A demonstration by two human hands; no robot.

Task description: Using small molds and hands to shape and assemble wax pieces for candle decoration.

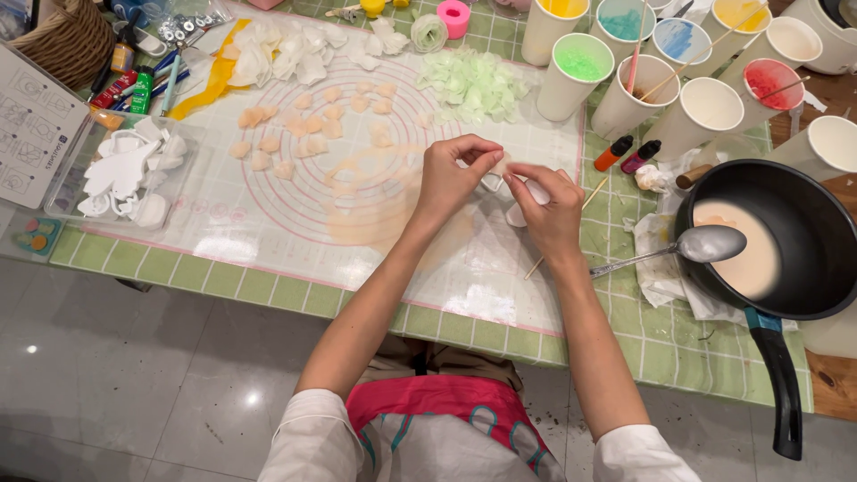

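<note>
Hands meet mid-mat: left hand and right hand both pinching small pale petal piece. Black pan with spoon at table's right edge.

A table with a green checked cloth fills the upper frame; glossy grey floor tiles at lower left mirror ceiling lights.
</note>
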